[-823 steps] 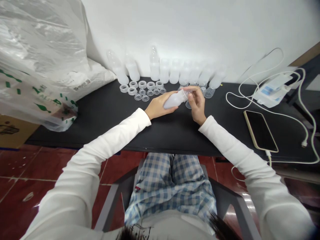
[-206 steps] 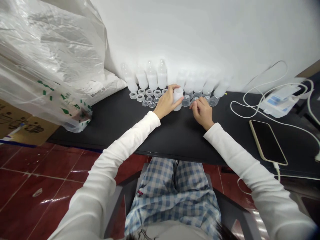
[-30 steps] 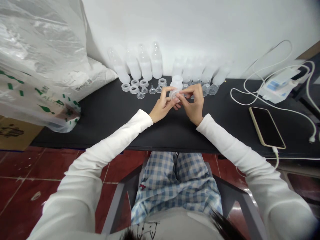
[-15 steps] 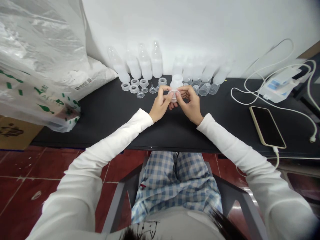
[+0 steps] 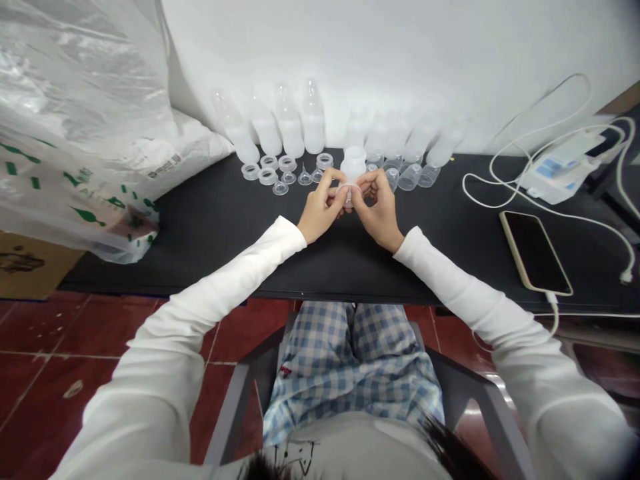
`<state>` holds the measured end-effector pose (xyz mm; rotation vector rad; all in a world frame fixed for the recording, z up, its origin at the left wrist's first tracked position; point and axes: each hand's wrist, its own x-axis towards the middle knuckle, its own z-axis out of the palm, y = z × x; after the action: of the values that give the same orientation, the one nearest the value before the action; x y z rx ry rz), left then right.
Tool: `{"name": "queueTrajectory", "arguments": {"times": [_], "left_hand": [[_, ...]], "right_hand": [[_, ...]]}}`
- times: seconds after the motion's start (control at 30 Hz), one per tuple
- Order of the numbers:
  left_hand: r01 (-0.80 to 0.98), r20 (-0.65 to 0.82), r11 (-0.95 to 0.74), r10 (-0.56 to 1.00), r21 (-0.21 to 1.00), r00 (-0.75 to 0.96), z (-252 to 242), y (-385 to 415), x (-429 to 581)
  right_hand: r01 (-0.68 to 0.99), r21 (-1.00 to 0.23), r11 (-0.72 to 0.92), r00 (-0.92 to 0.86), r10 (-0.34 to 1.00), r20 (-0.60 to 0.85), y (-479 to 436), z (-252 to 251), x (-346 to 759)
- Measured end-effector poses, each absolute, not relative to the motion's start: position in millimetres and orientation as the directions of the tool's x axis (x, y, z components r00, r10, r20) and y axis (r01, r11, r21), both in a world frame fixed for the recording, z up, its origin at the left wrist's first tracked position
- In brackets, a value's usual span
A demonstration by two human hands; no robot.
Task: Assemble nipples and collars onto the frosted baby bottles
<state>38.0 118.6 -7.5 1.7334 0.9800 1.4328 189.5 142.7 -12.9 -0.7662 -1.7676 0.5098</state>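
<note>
My left hand (image 5: 319, 212) and my right hand (image 5: 381, 212) meet over the middle of the table. Between their thumbs and fingertips they grip a clear baby bottle collar ring (image 5: 349, 199), largely covered by the fingers; whether a nipple sits in it I cannot tell. Just behind the hands stands an uncapped milky bottle (image 5: 354, 161). Left of it lie several loose collar rings (image 5: 268, 176) and clear nipples (image 5: 281, 189). To its right are several clear bottle caps (image 5: 410, 176).
Capped bottles (image 5: 291, 133) stand along the wall at left, uncapped bottles (image 5: 419, 141) at right. Plastic bags (image 5: 100, 147) bulge over the table's left end. A phone (image 5: 536, 253), white cables (image 5: 505, 181) and a white-and-blue box (image 5: 557, 170) lie at right.
Both thumbs have drawn closer together over the collar ring and now hide more of its middle. The hands stay in the same place; the other objects have not moved.
</note>
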Motion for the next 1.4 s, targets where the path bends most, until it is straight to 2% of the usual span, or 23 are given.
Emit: {"name": "queueTrajectory", "arguments": {"times": [0.23, 0.5, 0.67, 0.83, 1.13, 1.4], "left_hand": [[0.127, 0.473, -0.482, 0.876, 0.867, 0.094, -10.1, 119.6, 38.5], [0.000, 0.462, -0.467, 0.875, 0.884, 0.143, -16.4, 121.9, 39.3], [0.016, 0.484, -0.487, 0.870, 0.873, 0.096, -16.2, 123.6, 37.9], [0.046, 0.482, -0.489, 0.868, 0.871, 0.119, -14.0, 123.6, 35.2], [0.085, 0.478, -0.489, 0.870, 0.868, 0.122, -16.4, 121.8, 38.1], [0.030, 0.466, -0.470, 0.880, 0.882, 0.090, -22.6, 127.9, 32.4]], "right_hand": [[0.238, -0.653, 0.719, -0.183, 0.694, 0.696, 144.2, -16.3, 189.4], [0.201, -0.670, 0.714, -0.210, 0.700, 0.683, 146.2, -13.0, 192.4], [0.198, -0.663, 0.722, -0.272, 0.690, 0.670, 147.0, -14.4, 193.4], [0.181, -0.662, 0.727, -0.291, 0.682, 0.671, 148.3, -15.3, 194.2], [0.228, -0.649, 0.726, -0.259, 0.687, 0.679, 147.1, -20.4, 190.3], [0.198, -0.656, 0.728, -0.285, 0.683, 0.672, 138.1, -12.4, 185.6]]}}
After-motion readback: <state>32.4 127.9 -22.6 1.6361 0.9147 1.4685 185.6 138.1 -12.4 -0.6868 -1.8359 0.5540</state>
